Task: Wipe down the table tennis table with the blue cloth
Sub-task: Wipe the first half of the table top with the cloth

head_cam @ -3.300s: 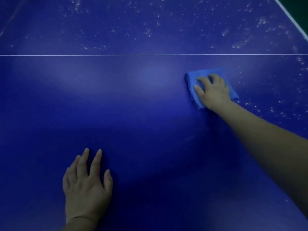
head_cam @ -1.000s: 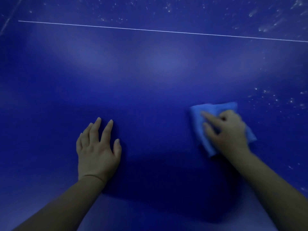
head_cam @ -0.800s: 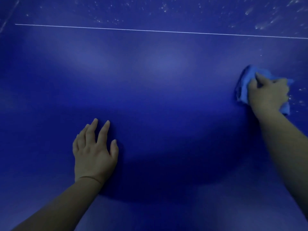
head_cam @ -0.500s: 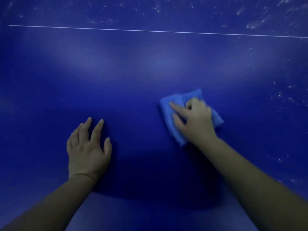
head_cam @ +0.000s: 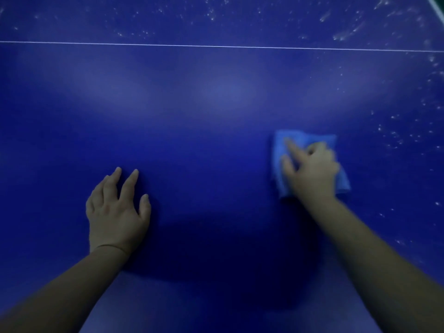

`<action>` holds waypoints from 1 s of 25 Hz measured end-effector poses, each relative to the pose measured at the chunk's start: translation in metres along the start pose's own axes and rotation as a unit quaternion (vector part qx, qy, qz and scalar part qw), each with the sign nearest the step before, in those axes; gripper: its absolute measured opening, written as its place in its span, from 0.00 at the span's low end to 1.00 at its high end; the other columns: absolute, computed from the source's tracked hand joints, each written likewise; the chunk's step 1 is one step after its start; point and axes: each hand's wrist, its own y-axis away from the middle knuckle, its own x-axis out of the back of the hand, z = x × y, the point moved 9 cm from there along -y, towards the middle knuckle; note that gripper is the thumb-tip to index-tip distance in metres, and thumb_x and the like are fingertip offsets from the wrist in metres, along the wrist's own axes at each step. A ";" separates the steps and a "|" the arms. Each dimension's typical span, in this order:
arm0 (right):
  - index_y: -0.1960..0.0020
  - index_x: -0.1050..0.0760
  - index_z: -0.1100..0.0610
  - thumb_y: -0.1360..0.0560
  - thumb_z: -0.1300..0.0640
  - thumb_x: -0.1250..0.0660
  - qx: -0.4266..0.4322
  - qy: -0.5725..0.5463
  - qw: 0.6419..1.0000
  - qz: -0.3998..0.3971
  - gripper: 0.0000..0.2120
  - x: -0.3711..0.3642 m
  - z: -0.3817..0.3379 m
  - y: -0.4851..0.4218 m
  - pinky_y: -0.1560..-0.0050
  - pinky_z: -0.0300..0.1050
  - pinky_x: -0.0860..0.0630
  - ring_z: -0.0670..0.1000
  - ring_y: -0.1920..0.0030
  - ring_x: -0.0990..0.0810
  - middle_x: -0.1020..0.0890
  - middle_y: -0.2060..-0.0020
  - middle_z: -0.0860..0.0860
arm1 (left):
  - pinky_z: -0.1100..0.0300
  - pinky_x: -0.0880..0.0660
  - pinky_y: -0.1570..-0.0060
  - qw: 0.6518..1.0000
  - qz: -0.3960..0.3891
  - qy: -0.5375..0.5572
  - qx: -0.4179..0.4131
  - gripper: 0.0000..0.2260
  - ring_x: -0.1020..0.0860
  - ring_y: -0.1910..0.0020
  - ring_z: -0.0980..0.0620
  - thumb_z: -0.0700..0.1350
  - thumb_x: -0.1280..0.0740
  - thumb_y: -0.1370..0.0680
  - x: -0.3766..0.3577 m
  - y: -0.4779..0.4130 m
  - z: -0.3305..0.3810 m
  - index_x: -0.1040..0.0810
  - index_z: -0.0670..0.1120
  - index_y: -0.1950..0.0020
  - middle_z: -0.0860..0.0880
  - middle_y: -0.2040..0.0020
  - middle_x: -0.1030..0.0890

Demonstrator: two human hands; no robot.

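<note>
The dark blue table tennis table (head_cam: 216,104) fills the view. A folded light blue cloth (head_cam: 312,138) lies on it at the right. My right hand (head_cam: 312,171) presses down on the cloth, its forefinger and thumb stretched out and the other fingers curled into the cloth; the hand is blurred by motion. At the lower left my left hand (head_cam: 117,212) rests flat on the table with its fingers spread and holds nothing.
A thin white line (head_cam: 216,46) crosses the table at the far side. White specks (head_cam: 394,135) dot the surface to the right of the cloth and beyond the line. The table's white edge (head_cam: 434,6) shows at the top right corner.
My right hand has slid the cloth from the table's middle back towards the right, after sweeping right and left before. The left hand has stayed planted in place.
</note>
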 end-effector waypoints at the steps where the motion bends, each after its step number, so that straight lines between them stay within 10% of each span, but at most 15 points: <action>1: 0.36 0.22 0.45 0.26 0.44 0.37 0.083 -0.019 0.996 -0.015 0.20 -0.003 -0.029 0.039 0.59 0.51 0.32 0.60 0.57 0.28 0.26 0.55 0.57 | 0.41 0.47 0.27 1.000 0.000 -0.001 0.000 0.28 0.46 0.24 0.43 0.59 0.49 0.23 -0.001 0.000 0.000 0.39 0.53 0.23 0.47 0.22 0.42; 5: 0.37 0.21 0.48 0.25 0.44 0.38 0.174 -0.030 0.984 -0.035 0.20 0.022 0.023 0.099 0.64 0.52 0.30 0.57 0.63 0.30 0.29 0.62 0.54 | 0.41 0.47 0.27 1.000 0.006 0.002 -0.005 0.28 0.45 0.24 0.42 0.59 0.49 0.23 0.000 0.000 0.001 0.39 0.53 0.23 0.46 0.22 0.42; 11: 0.32 0.27 0.42 0.26 0.39 0.41 -0.249 0.036 0.964 0.081 0.24 0.056 0.175 0.035 0.44 0.54 0.29 0.61 0.52 0.28 0.31 0.50 0.56 | 0.38 0.43 0.29 0.999 0.044 -0.004 -0.031 0.25 0.41 0.26 0.39 0.55 0.45 0.21 0.003 0.002 0.003 0.36 0.50 0.24 0.42 0.24 0.39; 16: 0.39 0.20 0.46 0.27 0.44 0.38 0.079 -0.022 0.997 0.002 0.19 0.022 -0.007 0.113 0.61 0.51 0.31 0.59 0.61 0.27 0.26 0.58 0.56 | 0.38 0.43 0.30 0.999 0.034 -0.017 -0.030 0.23 0.40 0.27 0.37 0.47 0.40 0.19 0.007 0.012 0.015 0.35 0.44 0.24 0.39 0.24 0.38; 19: 0.39 0.20 0.46 0.26 0.45 0.38 0.137 -0.048 0.989 -0.032 0.19 0.038 0.022 0.166 0.66 0.48 0.34 0.55 0.65 0.31 0.30 0.63 0.52 | 0.35 0.37 0.34 0.998 0.034 0.022 -0.056 0.21 0.35 0.30 0.35 0.42 0.35 0.21 0.008 0.056 0.034 0.29 0.40 0.28 0.37 0.27 0.33; 22: 0.37 0.20 0.49 0.25 0.47 0.36 -0.060 0.039 0.997 0.041 0.18 0.076 0.157 0.152 0.61 0.55 0.26 0.63 0.59 0.26 0.27 0.59 0.59 | 0.36 0.36 0.33 0.992 0.004 0.034 -0.123 0.21 0.32 0.31 0.37 0.46 0.38 0.22 -0.011 0.126 0.067 0.27 0.43 0.30 0.40 0.28 0.31; 25: 0.29 0.29 0.44 0.23 0.40 0.42 -0.349 0.062 0.933 0.068 0.23 0.103 0.265 0.146 0.38 0.64 0.30 0.68 0.42 0.29 0.30 0.44 0.62 | 0.40 0.40 0.30 0.987 -0.027 0.017 -0.155 0.25 0.34 0.28 0.41 0.52 0.47 0.23 -0.023 0.156 0.087 0.29 0.46 0.28 0.43 0.27 0.32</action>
